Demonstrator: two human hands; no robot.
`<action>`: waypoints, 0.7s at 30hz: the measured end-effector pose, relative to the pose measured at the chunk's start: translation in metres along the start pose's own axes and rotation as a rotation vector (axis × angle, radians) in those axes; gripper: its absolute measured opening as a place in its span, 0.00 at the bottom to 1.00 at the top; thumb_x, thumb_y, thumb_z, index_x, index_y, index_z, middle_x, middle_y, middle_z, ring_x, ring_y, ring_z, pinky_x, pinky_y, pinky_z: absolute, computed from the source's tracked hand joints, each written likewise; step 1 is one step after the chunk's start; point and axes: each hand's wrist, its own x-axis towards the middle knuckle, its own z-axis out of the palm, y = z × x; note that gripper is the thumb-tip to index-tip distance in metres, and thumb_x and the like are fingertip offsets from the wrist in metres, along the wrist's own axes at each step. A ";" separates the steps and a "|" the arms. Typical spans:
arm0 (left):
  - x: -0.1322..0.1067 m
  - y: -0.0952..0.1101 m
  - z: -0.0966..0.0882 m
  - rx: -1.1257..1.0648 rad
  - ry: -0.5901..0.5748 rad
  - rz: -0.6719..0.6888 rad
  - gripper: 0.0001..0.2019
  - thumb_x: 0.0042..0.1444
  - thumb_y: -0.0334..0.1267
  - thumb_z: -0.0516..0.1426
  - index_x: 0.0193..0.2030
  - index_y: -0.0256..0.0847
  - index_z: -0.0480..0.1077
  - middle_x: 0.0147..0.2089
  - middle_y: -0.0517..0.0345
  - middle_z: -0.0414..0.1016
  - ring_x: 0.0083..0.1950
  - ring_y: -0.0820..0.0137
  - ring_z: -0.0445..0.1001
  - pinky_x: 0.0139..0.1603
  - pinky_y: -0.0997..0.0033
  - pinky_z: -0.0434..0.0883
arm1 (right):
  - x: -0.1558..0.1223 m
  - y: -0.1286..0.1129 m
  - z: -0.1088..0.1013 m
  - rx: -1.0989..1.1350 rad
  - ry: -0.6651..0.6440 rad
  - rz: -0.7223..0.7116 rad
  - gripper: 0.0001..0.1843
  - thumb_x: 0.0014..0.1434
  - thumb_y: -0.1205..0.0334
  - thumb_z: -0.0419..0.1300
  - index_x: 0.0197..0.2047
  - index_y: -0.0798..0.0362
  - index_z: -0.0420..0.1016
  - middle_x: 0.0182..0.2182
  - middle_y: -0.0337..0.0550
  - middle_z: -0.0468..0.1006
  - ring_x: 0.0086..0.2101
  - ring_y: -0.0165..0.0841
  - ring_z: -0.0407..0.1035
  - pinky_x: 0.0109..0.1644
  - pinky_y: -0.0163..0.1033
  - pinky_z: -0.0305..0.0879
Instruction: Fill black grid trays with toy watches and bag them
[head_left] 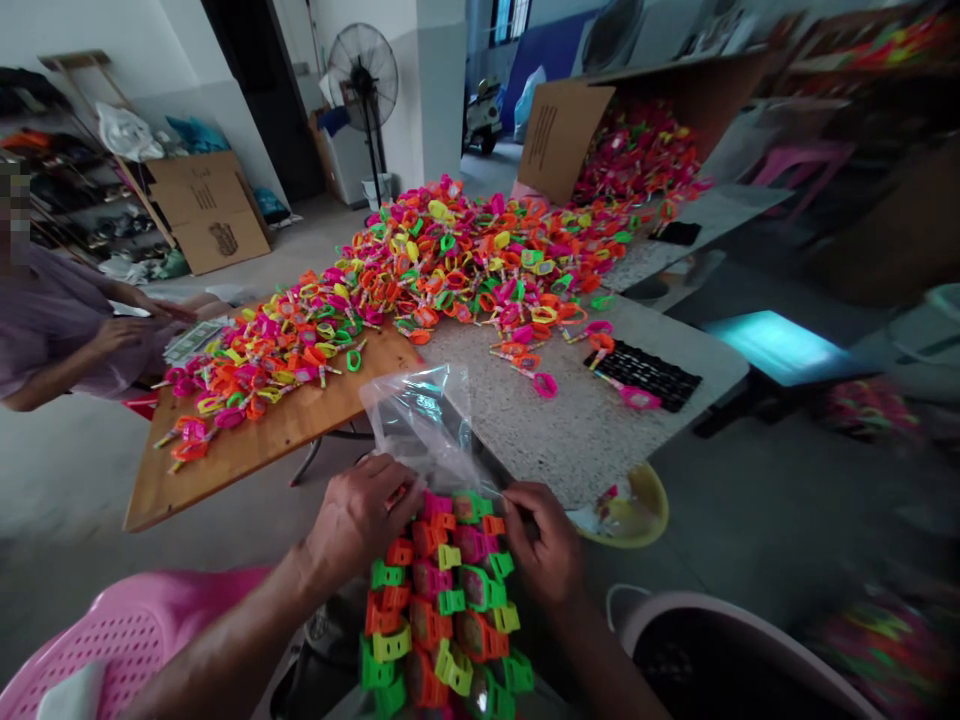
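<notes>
Dim light — glare on the clear bag — right edge blurred.

Toy watches cropped below, pink seat cropped, rightmost pile blurred

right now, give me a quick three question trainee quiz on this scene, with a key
1. True or false: the left hand and right hand both touch the clear plastic bag.
2. What does the black ridged rectangular mat lie on?
3. The round plastic basin beside the right hand in this view is: A) pink, B) yellow, C) black?

Key: 1 true; 2 the grey speckled tabletop; 3 B.
</notes>
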 end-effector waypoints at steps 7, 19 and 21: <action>-0.031 -0.009 -0.003 -0.105 -0.040 0.179 0.05 0.66 0.32 0.57 0.46 0.43 0.72 0.40 0.54 0.77 0.42 0.69 0.76 0.44 0.69 0.74 | -0.019 -0.002 -0.027 -0.096 -0.061 -0.136 0.08 0.65 0.69 0.58 0.45 0.48 0.74 0.37 0.45 0.79 0.38 0.35 0.77 0.42 0.39 0.75; -0.034 -0.031 -0.017 -0.177 -0.211 0.247 0.07 0.69 0.32 0.53 0.50 0.40 0.71 0.45 0.50 0.77 0.48 0.66 0.76 0.50 0.66 0.75 | -0.014 -0.018 -0.042 -0.104 -0.256 -0.186 0.08 0.64 0.68 0.58 0.43 0.47 0.75 0.36 0.44 0.81 0.35 0.33 0.78 0.40 0.37 0.75; -0.034 -0.040 -0.020 -0.079 -0.235 0.332 0.08 0.68 0.32 0.54 0.51 0.39 0.71 0.46 0.49 0.77 0.49 0.65 0.76 0.50 0.65 0.75 | -0.007 -0.018 -0.043 -0.106 -0.303 -0.229 0.08 0.63 0.68 0.58 0.43 0.47 0.75 0.36 0.42 0.81 0.34 0.32 0.78 0.39 0.35 0.74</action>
